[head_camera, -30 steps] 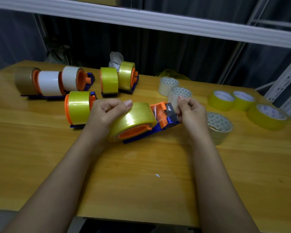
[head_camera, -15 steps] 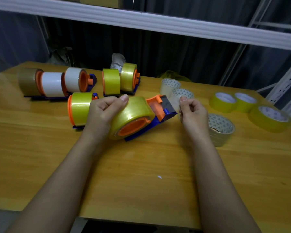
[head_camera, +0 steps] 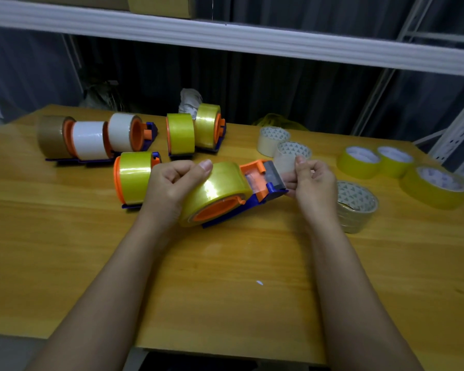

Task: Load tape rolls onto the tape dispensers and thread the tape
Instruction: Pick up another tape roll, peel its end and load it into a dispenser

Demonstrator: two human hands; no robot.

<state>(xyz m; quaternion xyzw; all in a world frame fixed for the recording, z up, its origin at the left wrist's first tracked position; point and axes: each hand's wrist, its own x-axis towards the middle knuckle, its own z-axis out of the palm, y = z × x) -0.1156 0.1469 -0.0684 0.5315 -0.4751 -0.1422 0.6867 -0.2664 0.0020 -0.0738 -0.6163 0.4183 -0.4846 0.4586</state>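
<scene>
A blue and orange tape dispenser [head_camera: 264, 192] lies tilted on the wooden table [head_camera: 225, 277], loaded with a yellow tape roll [head_camera: 217, 187]. My left hand [head_camera: 173, 187] grips that roll from the left, thumb laid over its top. At the dispenser's grey cutter end, my right hand [head_camera: 315, 183] pinches the clear tape end [head_camera: 285, 163] drawn past the blade.
Several loaded dispensers stand behind: a yellow one [head_camera: 134, 178] beside my left hand, brown and white ones [head_camera: 91, 140] far left, two yellow ones [head_camera: 193, 132] at centre back. Loose clear rolls [head_camera: 273, 140], a stacked roll [head_camera: 356, 207] and yellow rolls [head_camera: 359, 162] lie right.
The dispenser's cutter end has tipped up and the orange flap closed over the tape. My right hand keeps pinching the tape end by the blade; my left hand still holds the roll.
</scene>
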